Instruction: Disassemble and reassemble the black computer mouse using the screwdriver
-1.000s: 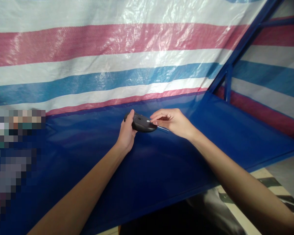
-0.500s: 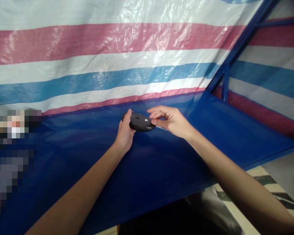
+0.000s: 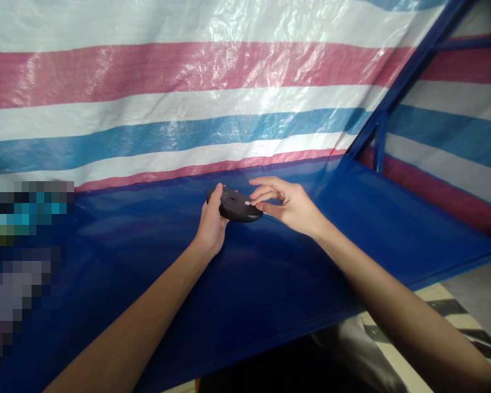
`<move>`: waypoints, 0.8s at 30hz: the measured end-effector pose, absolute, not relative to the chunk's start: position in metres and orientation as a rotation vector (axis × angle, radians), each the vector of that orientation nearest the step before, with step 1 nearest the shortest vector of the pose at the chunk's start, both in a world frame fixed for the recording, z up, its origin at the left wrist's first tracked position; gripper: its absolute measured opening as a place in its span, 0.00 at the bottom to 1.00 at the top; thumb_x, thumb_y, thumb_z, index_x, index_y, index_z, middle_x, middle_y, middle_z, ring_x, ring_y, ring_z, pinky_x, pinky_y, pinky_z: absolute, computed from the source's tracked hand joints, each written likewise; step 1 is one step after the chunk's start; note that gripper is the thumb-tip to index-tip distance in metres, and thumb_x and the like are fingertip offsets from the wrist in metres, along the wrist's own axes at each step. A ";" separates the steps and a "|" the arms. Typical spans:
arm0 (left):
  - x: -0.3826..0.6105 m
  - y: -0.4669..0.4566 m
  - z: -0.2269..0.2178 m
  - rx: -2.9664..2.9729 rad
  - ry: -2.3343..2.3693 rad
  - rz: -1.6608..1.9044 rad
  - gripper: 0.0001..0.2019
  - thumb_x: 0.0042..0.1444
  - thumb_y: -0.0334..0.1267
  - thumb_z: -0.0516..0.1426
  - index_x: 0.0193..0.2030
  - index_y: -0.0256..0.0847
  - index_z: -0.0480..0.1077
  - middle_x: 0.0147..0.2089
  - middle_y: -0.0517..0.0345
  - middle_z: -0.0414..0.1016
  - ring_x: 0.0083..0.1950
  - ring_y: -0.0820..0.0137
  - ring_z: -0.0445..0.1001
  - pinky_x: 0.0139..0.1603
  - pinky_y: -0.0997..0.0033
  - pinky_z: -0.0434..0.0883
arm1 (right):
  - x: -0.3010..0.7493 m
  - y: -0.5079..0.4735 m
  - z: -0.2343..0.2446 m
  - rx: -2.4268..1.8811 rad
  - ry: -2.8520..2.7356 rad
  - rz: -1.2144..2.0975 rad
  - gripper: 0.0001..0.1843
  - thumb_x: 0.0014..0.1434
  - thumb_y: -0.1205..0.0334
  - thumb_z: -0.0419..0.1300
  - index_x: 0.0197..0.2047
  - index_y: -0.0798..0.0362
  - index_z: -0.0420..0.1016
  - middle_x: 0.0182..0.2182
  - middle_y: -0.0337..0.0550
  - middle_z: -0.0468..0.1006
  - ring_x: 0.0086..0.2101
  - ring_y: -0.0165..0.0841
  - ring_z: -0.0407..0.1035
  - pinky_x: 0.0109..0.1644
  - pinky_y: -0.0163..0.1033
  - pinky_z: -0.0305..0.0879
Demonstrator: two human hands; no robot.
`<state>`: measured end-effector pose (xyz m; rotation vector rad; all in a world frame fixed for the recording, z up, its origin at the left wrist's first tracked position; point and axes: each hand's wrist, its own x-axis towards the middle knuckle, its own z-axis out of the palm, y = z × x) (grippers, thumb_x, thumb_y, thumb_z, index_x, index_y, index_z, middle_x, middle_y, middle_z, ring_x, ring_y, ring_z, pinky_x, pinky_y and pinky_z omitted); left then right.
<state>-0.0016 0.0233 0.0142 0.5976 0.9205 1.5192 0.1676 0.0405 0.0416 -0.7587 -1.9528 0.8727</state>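
Note:
My left hand (image 3: 210, 228) is closed round the left end of a black computer mouse (image 3: 238, 208) and holds it just above the blue table (image 3: 270, 278), underside up. My right hand (image 3: 291, 207) is at the mouse's right end. Its thumb and forefinger pinch together against the mouse while its upper fingers are spread. A thin pale tool (image 3: 271, 216) pokes out under those fingers, with its tip hidden at the mouse.
A striped red, white and blue tarpaulin (image 3: 188, 82) hangs right behind the table. A blue metal frame post (image 3: 379, 143) rises at the back right corner. A blurred patch (image 3: 20, 262) covers the left side. Tiled floor (image 3: 454, 319) shows beyond the table's near right edge.
The upper fingers of my right hand have spread out from a tighter curl. The mouse and my left hand have hardly moved.

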 end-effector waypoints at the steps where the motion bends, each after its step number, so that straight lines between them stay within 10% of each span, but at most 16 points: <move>1: -0.002 0.023 0.014 0.604 0.921 1.518 0.19 0.52 0.50 0.60 0.44 0.40 0.68 0.40 0.53 0.77 0.41 0.66 0.77 0.42 0.70 0.73 | 0.168 0.039 0.042 -0.761 -1.982 0.813 0.21 0.53 0.71 0.59 0.51 0.52 0.71 0.37 0.42 0.80 0.38 0.33 0.77 0.45 0.39 0.73; 24: -0.002 0.024 0.012 0.600 0.981 1.528 0.19 0.56 0.52 0.56 0.40 0.36 0.68 0.38 0.51 0.75 0.42 0.64 0.77 0.41 0.67 0.75 | 0.173 0.023 0.054 -0.671 -2.467 -0.201 0.18 0.60 0.75 0.51 0.51 0.58 0.73 0.43 0.51 0.81 0.40 0.40 0.77 0.42 0.39 0.72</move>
